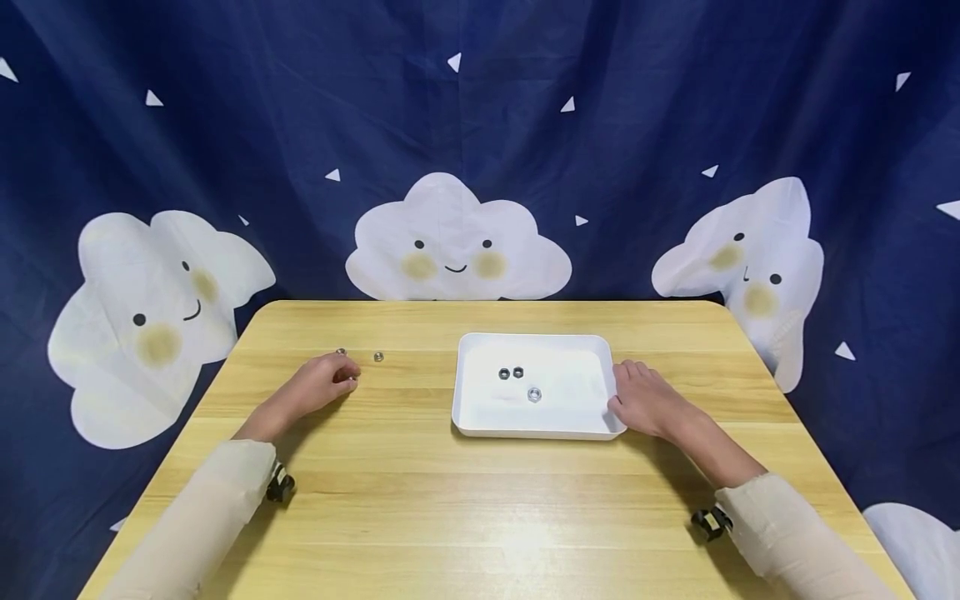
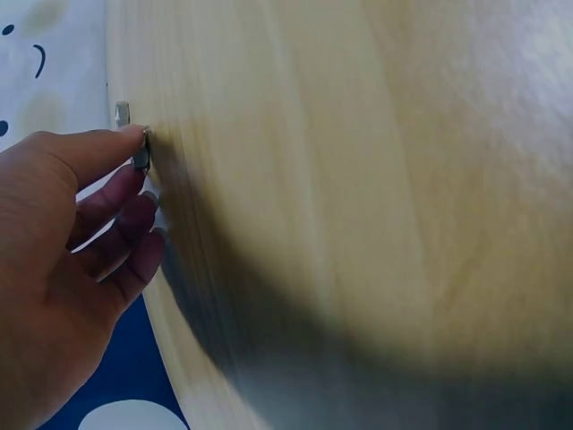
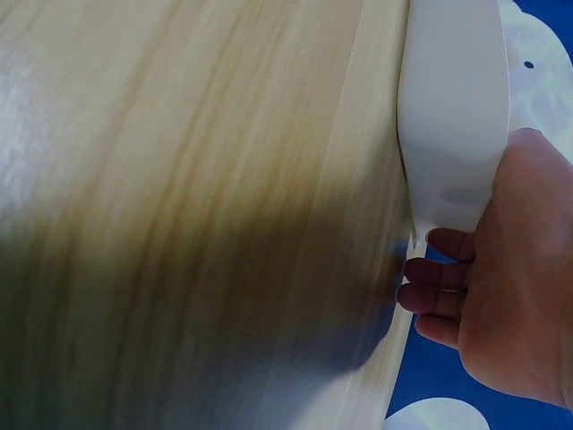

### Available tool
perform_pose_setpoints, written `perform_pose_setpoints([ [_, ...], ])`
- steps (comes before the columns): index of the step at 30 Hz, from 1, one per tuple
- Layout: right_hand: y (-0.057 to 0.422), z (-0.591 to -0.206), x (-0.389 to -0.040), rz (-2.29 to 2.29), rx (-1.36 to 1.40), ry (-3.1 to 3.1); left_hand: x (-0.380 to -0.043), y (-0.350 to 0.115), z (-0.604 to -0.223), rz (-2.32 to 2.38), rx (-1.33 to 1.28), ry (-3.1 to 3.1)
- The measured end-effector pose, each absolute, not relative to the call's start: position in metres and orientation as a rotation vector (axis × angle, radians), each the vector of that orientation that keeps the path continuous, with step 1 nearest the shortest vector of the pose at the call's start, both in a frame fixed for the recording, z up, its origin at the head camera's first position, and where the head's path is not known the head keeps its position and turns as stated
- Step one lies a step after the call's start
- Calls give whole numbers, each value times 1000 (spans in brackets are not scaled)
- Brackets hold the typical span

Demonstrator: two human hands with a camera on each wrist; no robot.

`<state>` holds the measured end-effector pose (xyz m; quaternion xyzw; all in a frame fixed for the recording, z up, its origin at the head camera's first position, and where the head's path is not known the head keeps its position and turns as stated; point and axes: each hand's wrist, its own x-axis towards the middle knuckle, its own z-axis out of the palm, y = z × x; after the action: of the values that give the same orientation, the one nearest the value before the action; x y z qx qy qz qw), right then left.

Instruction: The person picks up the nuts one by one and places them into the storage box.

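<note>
On the left of the table, my left hand [image 1: 324, 383] pinches a small metal nut [image 2: 141, 154] between thumb and forefinger, close to the tabletop. Whether that nut touches the wood I cannot tell. Just beyond the fingers is a second nut [image 2: 123, 114], and a silver nut [image 1: 378, 357] lies a little to the right of the hand. My right hand [image 1: 649, 400] grips the right end of a white tray [image 1: 480, 417], thumb at the rim and fingers against the outer wall. Inside the tray are two dark nuts [image 1: 511, 373] side by side and a larger silver nut [image 1: 534, 394].
The light wooden table [image 1: 450, 517] has rounded far corners. Behind it hangs a dark blue curtain [image 1: 637, 125] with white clouds and triangles. Small black devices are strapped at the left wrist [image 1: 281, 483] and the right wrist [image 1: 709, 523].
</note>
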<state>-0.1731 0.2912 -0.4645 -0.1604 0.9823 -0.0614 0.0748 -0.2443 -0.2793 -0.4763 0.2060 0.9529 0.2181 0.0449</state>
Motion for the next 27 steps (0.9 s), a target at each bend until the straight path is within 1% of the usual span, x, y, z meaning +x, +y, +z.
perform_pose_setpoints([
  [19,291,-463,-172,-211,-470,2940,-244,-290,-482,709,655,2905],
  [27,290,-461,-172,-212,-471,2943,-245,-287,-486,705,656,2929],
])
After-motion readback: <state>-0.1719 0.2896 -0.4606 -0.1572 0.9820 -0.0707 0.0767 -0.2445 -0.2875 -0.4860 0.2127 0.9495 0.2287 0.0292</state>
